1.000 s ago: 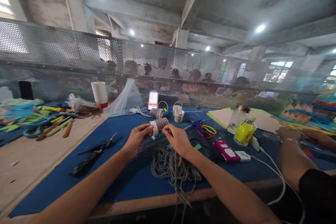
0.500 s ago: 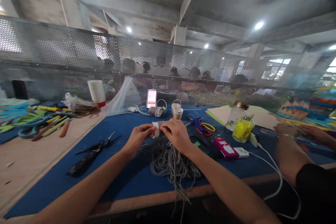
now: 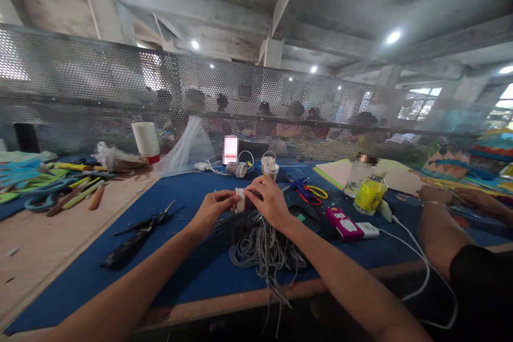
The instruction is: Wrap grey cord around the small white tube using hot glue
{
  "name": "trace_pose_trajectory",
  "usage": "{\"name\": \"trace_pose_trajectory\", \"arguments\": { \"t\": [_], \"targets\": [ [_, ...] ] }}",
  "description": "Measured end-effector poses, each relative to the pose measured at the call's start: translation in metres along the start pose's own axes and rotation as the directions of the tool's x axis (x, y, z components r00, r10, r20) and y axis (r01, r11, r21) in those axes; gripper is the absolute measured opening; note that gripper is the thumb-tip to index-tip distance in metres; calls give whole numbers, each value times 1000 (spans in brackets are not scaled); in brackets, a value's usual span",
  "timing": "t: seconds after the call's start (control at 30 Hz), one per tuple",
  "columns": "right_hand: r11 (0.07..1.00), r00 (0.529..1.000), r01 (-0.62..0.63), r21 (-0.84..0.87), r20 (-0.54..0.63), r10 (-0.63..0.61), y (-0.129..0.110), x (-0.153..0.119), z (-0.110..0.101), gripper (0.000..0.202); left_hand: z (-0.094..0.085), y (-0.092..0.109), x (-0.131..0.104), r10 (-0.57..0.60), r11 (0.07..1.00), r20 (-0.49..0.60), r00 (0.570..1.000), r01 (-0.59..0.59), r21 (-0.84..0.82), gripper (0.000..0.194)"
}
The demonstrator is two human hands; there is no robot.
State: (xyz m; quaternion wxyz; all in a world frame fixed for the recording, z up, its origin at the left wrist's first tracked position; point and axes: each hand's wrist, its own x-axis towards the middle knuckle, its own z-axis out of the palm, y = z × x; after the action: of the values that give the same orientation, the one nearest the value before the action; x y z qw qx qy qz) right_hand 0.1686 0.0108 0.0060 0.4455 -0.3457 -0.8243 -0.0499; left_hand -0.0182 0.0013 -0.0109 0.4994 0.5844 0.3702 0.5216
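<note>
A small white paper cup [image 3: 240, 200] lies on its side in the air between my hands, its pale end towards the left and a brownish-grey part towards the right. My left hand [image 3: 214, 211] pinches the pale end between thumb and fingers. On the cup's other end my right hand [image 3: 268, 200] is closed, fingertips together; they hide whether a strand is pinched there too. Below my right hand a loose heap of grey cord [image 3: 262, 254] spreads over the blue mat [image 3: 176, 267], some strands hanging past the table edge.
Behind my hands are a grey-wrapped cup [image 3: 236, 169], a small white bucket [image 3: 270, 165] and a lit phone [image 3: 230, 149]. Black scissors [image 3: 140, 238] lie left. A glue gun [image 3: 300, 186], a magenta box [image 3: 340, 223] and a yellow bottle [image 3: 369, 194] stand right, near a co-worker's arm [image 3: 436, 224].
The cup has turned slightly between my fingers, and my right hand has risen a little over its right end. The view has shifted slightly; the cord heap lies as before.
</note>
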Motion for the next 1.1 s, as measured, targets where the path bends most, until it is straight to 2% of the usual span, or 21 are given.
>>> {"name": "trace_pose_trajectory", "arguments": {
  "t": [0.27, 1.1],
  "targets": [
    [998, 998, -66, 21, 7, 66, -1, -1, 1, 17, 3, 5, -2, -7, 1000, -4, 1000, 7, 18, 25],
    [995, 996, -92, -28, -5, 92, 2, -2, 4, 19, 4, 5, -3, 12, 999, 10, 1000, -12, 37, 22]
  ]
}}
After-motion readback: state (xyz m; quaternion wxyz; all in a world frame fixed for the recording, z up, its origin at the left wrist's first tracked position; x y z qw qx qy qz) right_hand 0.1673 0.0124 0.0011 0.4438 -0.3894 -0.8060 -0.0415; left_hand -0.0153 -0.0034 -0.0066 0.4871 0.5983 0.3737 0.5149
